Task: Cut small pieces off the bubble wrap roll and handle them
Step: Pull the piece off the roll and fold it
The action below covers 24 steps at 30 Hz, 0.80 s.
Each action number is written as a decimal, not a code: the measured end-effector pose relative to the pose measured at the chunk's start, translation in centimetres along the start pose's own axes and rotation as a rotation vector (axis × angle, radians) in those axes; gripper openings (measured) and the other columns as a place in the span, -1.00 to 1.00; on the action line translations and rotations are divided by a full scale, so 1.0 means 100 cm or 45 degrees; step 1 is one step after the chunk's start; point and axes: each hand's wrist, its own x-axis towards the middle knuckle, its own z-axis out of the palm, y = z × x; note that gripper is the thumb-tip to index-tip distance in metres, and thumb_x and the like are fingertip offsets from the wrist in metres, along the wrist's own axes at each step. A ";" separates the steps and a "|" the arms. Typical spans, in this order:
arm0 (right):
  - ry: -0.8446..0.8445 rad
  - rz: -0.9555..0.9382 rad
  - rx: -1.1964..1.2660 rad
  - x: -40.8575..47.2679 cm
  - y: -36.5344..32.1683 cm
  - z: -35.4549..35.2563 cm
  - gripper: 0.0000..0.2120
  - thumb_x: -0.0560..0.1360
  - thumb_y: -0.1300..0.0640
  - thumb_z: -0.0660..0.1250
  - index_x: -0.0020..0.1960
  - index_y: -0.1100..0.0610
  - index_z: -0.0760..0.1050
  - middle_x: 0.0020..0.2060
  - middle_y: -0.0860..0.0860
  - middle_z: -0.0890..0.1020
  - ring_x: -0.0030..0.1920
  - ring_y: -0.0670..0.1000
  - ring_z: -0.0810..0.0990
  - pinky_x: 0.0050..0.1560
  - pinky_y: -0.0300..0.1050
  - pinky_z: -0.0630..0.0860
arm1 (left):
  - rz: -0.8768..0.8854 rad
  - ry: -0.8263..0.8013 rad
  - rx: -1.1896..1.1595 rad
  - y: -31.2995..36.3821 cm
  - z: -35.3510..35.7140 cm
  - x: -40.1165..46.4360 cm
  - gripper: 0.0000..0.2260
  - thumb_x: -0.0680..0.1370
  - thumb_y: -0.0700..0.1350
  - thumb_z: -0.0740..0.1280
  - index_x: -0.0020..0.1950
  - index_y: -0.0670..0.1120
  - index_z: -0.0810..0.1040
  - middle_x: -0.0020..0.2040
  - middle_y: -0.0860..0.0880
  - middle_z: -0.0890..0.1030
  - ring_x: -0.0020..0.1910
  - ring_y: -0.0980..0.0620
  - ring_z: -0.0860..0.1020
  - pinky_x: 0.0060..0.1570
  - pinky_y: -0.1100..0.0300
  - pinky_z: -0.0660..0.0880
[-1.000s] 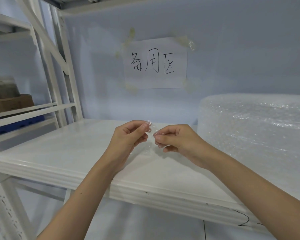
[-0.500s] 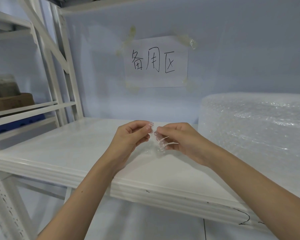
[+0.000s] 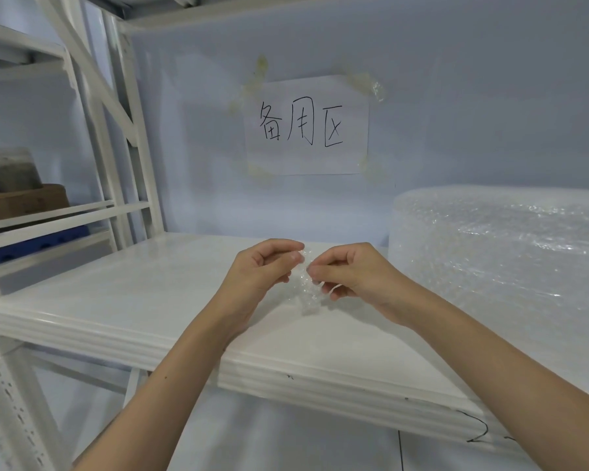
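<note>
Clear bubble wrap piece (image 3: 307,294) pinched by both hands, under sign (image 3: 306,125) "备用区".

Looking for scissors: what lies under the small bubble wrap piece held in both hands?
Under the small bubble wrap piece only bare white shelf shows; no scissors. The left hand and right hand cover the shelf patches beneath them.

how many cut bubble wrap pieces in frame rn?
1. The small bubble wrap piece is pinched between the left hand and right hand, above the white shelf. More could lie hidden behind the hands or the roll.
</note>
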 end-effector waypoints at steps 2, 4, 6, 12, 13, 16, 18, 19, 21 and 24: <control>0.057 0.066 0.013 0.001 0.002 -0.002 -0.92 0.45 0.18 0.45 -0.11 0.20 0.66 -0.30 -0.01 0.65 -0.35 -0.07 0.58 -0.36 -0.25 0.51 | 0.027 0.103 0.014 0.000 -0.003 0.002 -0.84 0.59 -0.17 0.30 0.06 -0.09 0.68 -0.09 -0.02 0.67 -0.20 0.06 0.50 -0.09 0.20 0.48; 0.133 0.188 0.020 0.004 0.006 -0.005 -0.94 0.44 0.21 0.45 -0.14 0.21 0.65 -0.31 0.04 0.64 -0.42 -0.06 0.54 -0.49 -0.25 0.41 | 0.028 0.234 -0.039 0.000 -0.006 0.005 -0.79 0.60 -0.16 0.24 0.01 -0.12 0.69 -0.13 -0.03 0.66 -0.22 0.05 0.49 -0.11 0.17 0.46; 0.175 0.346 0.033 0.010 0.012 -0.008 -0.94 0.45 0.25 0.44 -0.15 0.25 0.62 -0.29 0.11 0.64 -0.45 -0.03 0.46 -0.57 -0.26 0.31 | 0.040 0.321 -0.099 0.001 -0.007 0.007 -0.76 0.59 -0.16 0.21 -0.04 -0.13 0.68 -0.17 -0.04 0.63 -0.24 0.05 0.49 -0.14 0.18 0.44; 0.160 0.560 -0.040 0.032 0.011 -0.009 -0.88 0.48 0.30 0.40 -0.23 0.28 0.58 -0.38 0.13 0.65 -0.55 -0.08 0.34 -0.65 -0.35 0.30 | 0.049 0.393 -0.146 0.000 -0.008 0.009 -0.75 0.59 -0.17 0.19 -0.07 -0.15 0.67 -0.22 -0.04 0.62 -0.28 0.05 0.47 -0.19 0.18 0.43; 0.150 0.570 -0.052 0.036 0.010 -0.008 -0.89 0.48 0.30 0.40 -0.22 0.31 0.58 -0.41 0.12 0.64 -0.59 -0.10 0.35 -0.65 -0.36 0.32 | 0.051 0.393 -0.154 -0.001 -0.008 0.009 -0.75 0.59 -0.16 0.19 -0.05 -0.15 0.67 -0.22 -0.04 0.62 -0.28 0.04 0.46 -0.20 0.17 0.42; 0.103 0.609 -0.095 0.045 0.009 -0.001 -0.91 0.48 0.33 0.40 -0.10 0.39 0.59 -0.39 0.16 0.64 -0.68 -0.13 0.35 -0.65 -0.36 0.36 | 0.073 0.368 -0.186 -0.001 -0.008 0.007 -0.72 0.56 -0.05 0.18 -0.01 -0.11 0.66 -0.24 -0.03 0.62 -0.32 0.03 0.43 -0.21 0.15 0.39; 0.085 0.637 -0.130 0.050 0.010 0.001 -0.91 0.48 0.34 0.39 -0.09 0.39 0.57 -0.37 0.18 0.62 -0.71 -0.13 0.37 -0.66 -0.35 0.36 | 0.075 0.367 -0.170 0.001 -0.007 0.006 -0.69 0.50 0.02 0.17 -0.02 -0.09 0.65 -0.27 -0.01 0.63 -0.34 0.04 0.42 -0.23 0.15 0.38; 0.084 0.654 -0.146 0.051 0.012 0.002 -0.92 0.48 0.33 0.39 -0.12 0.38 0.56 -0.37 0.18 0.62 -0.71 -0.13 0.38 -0.67 -0.35 0.37 | 0.069 0.376 -0.164 0.002 -0.006 0.006 -0.68 0.49 0.04 0.17 -0.03 -0.08 0.65 -0.28 0.00 0.63 -0.35 0.05 0.41 -0.24 0.15 0.36; 0.088 0.679 -0.167 0.053 0.016 0.003 -0.87 0.48 0.31 0.40 -0.21 0.34 0.54 -0.38 0.16 0.61 -0.70 -0.12 0.40 -0.67 -0.35 0.38 | 0.067 0.393 -0.175 0.003 -0.006 0.006 -0.67 0.48 0.07 0.17 -0.05 -0.08 0.65 -0.29 0.00 0.64 -0.37 0.06 0.40 -0.26 0.15 0.35; 0.098 0.668 -0.167 0.055 0.023 0.003 -0.81 0.48 0.28 0.42 -0.29 0.30 0.51 -0.44 0.13 0.58 -0.69 -0.11 0.39 -0.67 -0.35 0.38 | 0.080 0.401 -0.195 0.004 -0.007 0.007 -0.66 0.48 0.10 0.17 -0.08 -0.06 0.65 -0.30 -0.01 0.63 -0.39 0.06 0.39 -0.27 0.16 0.34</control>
